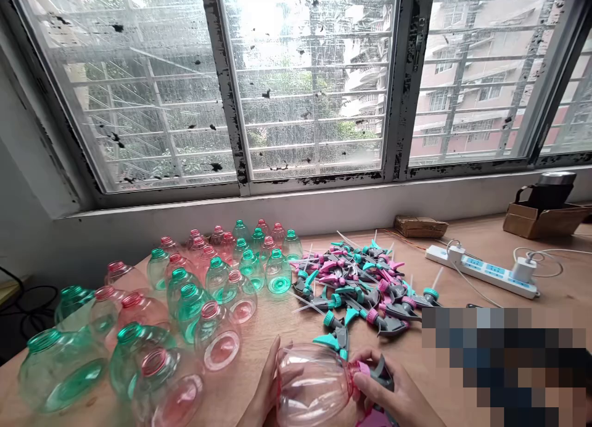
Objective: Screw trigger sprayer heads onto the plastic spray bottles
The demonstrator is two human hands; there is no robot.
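Note:
A clear pink plastic bottle (312, 384) lies on its side between my hands, its neck pointing right. My left hand (267, 384) is around the bottle's base end, with the fingers partly seen through the plastic. At the neck, my right hand (393, 387) grips the pink collar of a grey and pink trigger sprayer (363, 368), which sits at the bottle's mouth. Whether the collar is threaded on cannot be made out. Just beyond my hands lies a heap of loose trigger sprayers (356, 279) in teal, pink and grey, with white dip tubes sticking out.
Several open green and pink bottles (217, 334) stand on the left of the wooden table (272, 316). A white power strip (481, 269) with plugs and cables lies at the right. Behind it are a small cardboard box (420, 226) and an open carton (527, 222) holding a dark container.

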